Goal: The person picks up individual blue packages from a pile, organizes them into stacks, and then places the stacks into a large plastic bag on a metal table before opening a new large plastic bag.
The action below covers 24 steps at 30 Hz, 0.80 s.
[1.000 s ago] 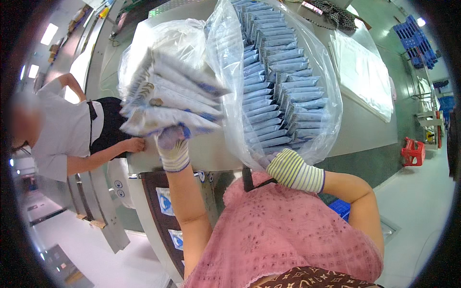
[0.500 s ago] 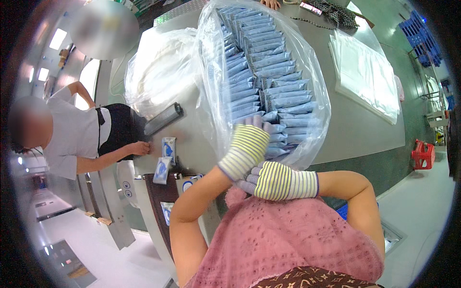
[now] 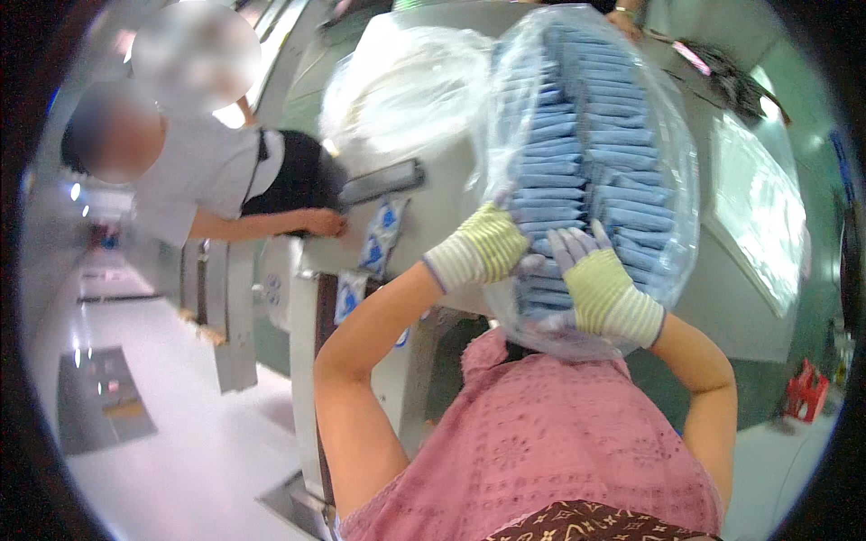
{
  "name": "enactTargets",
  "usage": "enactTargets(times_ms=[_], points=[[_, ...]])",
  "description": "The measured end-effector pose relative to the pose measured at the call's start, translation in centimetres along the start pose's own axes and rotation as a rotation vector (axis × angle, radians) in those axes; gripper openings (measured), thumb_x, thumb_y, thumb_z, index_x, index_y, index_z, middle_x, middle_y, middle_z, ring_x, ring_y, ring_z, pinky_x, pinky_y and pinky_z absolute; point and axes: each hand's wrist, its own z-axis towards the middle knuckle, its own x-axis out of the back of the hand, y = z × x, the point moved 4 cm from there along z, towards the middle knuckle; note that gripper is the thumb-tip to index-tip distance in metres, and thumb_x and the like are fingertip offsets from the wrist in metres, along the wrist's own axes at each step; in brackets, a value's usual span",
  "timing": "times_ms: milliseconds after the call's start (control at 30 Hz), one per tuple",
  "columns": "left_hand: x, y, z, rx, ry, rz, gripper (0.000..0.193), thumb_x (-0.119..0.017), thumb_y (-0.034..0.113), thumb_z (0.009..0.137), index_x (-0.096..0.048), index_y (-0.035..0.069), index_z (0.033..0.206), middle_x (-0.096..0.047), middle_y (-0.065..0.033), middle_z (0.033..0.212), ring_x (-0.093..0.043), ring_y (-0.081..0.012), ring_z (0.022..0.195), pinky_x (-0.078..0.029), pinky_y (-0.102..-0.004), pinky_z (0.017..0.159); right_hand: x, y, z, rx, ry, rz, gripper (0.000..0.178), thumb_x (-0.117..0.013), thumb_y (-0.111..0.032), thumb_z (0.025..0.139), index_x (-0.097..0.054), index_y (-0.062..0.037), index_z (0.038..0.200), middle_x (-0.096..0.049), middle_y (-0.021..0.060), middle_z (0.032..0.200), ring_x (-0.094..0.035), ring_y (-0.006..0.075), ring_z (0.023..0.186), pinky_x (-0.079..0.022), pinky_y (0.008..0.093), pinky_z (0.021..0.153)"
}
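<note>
A large clear plastic bag (image 3: 683, 180) lies on the metal table, packed with several slim blue packets (image 3: 552, 153) in two long rows. I wear striped yellow and white gloves with grey fingers. At the bag's left side, my left hand (image 3: 492, 243) rests against the near packets, its thumb and fingers apart. My right hand (image 3: 600, 279) lies over the near end of the rows, its fingers stretched across the packets and its palm toward the bag's near right side. Motion blurs the fingertips a little.
Left of the bag are a heap of clear plastic (image 3: 397, 90), a dark grey bar (image 3: 383, 180) and blue-white packets (image 3: 383, 236) by a conveyor. A co-worker's hand (image 3: 325, 222) is near them. Flat clear bags (image 3: 758, 216) lie right; a red stool (image 3: 806, 392) stands beyond.
My hands, close together before, have moved apart: the left to the bag's left side, the right up onto the packets. The view has shifted, so the bag appears further right.
</note>
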Motion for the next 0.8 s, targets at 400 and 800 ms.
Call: enactTargets(times_ms=[400, 800], points=[[5.8, 2.5, -2.2, 0.191, 0.457, -0.338, 0.018, -0.058, 0.031, 0.074, -0.054, 0.013, 0.071, -0.056, -0.0046, 0.073, -0.054, -0.0213, 0.074, -0.04, -0.0371, 0.078, 0.8, 1.3, 1.4, 0.064, -0.157, 0.05, 0.093, -0.076, -0.03, 0.052, -0.032, 0.0059, 0.126, -0.042, 0.0207, 0.118, -0.042, 0.0352, 0.11, -0.031, 0.0439, 0.096], [-7.4, 0.2, -41.4, 1.589, -0.227, -0.068, 0.028, -0.059, 0.027, 0.073, -0.059, 0.003, 0.088, -0.059, -0.019, 0.086, -0.057, -0.0343, 0.086, -0.045, -0.0434, 0.075, -0.4, 1.6, 1.0, -0.032, -0.03, -0.015, 0.1, -0.074, -0.033, 0.049, -0.029, 0.0017, 0.131, -0.04, 0.0212, 0.121, -0.037, 0.0388, 0.113, -0.026, 0.0463, 0.099]])
